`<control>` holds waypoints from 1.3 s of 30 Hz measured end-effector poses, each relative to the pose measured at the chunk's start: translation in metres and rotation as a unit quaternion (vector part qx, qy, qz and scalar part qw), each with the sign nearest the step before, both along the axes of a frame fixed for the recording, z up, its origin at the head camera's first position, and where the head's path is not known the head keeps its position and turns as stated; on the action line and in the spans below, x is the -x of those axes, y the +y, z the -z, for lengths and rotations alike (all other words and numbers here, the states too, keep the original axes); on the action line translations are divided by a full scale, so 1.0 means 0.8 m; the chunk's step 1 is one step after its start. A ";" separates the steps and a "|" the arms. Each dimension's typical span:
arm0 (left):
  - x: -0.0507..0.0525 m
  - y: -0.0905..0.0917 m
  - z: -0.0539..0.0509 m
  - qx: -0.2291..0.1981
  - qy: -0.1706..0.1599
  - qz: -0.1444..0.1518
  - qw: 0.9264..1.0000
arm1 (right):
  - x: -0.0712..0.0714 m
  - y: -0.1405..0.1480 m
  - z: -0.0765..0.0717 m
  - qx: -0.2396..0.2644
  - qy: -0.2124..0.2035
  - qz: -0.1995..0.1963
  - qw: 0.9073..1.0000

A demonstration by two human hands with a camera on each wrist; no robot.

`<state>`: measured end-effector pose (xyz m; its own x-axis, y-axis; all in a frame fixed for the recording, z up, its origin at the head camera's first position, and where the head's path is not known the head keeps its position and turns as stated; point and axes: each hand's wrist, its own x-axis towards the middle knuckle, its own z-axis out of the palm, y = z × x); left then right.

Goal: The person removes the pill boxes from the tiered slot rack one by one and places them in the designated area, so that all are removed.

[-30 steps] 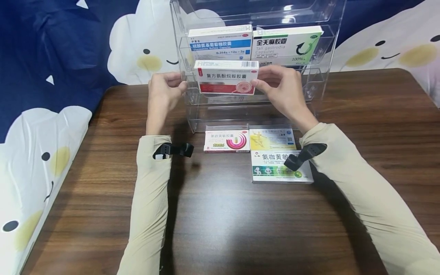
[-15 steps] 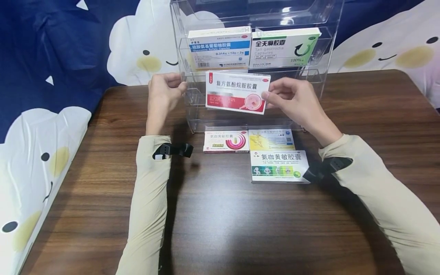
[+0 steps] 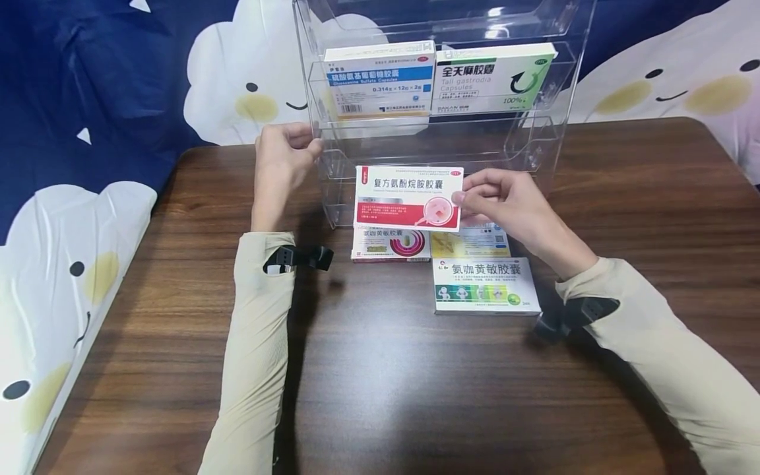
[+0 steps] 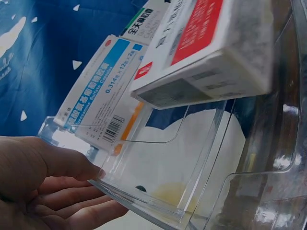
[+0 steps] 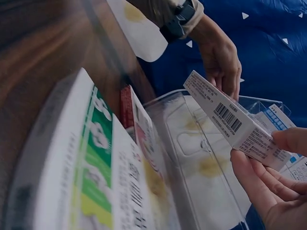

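Observation:
My right hand (image 3: 507,201) pinches the right end of a red-and-white medicine box (image 3: 408,198), thumb in front and fingers behind. The box is held face up in front of the lower tiers of a clear acrylic display rack (image 3: 410,148). In the right wrist view its barcode side (image 5: 228,117) shows beside the thumb. My left hand (image 3: 285,165) holds the rack's left side edge; the left wrist view has the thumb (image 4: 72,160) on that edge and the other fingers lower down. A blue-and-white box (image 3: 380,82) and a green-and-white box (image 3: 493,79) stand in an upper tier.
On the wooden table (image 3: 368,382), before the rack, lie a pink-and-white box (image 3: 380,249), a yellow box (image 3: 475,243) partly covered by the held box, and a green-striped white box (image 3: 483,287). A cloud-patterned blue cloth (image 3: 119,72) hangs behind.
My right hand has drawn the red-and-white box out of the rack's middle tier and brought it down towards the table boxes. My left hand stays at the rack's edge.

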<state>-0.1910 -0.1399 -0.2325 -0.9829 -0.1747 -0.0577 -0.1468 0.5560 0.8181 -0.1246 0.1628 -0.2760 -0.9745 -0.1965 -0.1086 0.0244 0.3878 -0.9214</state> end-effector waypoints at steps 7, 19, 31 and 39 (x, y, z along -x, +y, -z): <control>0.000 0.001 0.001 0.016 0.008 0.004 1.000 | -0.015 -0.001 0.009 -0.029 -0.012 -0.011 0.999; 0.001 0.002 0.002 0.013 0.012 0.005 1.000 | -0.036 -0.006 0.028 0.037 -0.068 -0.055 0.995; 0.000 -0.002 0.000 0.010 0.001 -0.001 1.000 | -0.057 -0.026 0.044 0.038 -0.086 -0.070 0.993; 0.001 0.000 0.001 0.008 0.005 0.004 1.000 | -0.065 -0.033 0.052 0.052 -0.055 -0.095 0.993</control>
<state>-0.1914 -0.1399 -0.2330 -0.9849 -0.1670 -0.0457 -0.1342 0.5695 0.8110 -0.0725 0.1364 -0.3173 -0.9022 -0.3907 -0.1826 0.0636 0.2983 -0.9524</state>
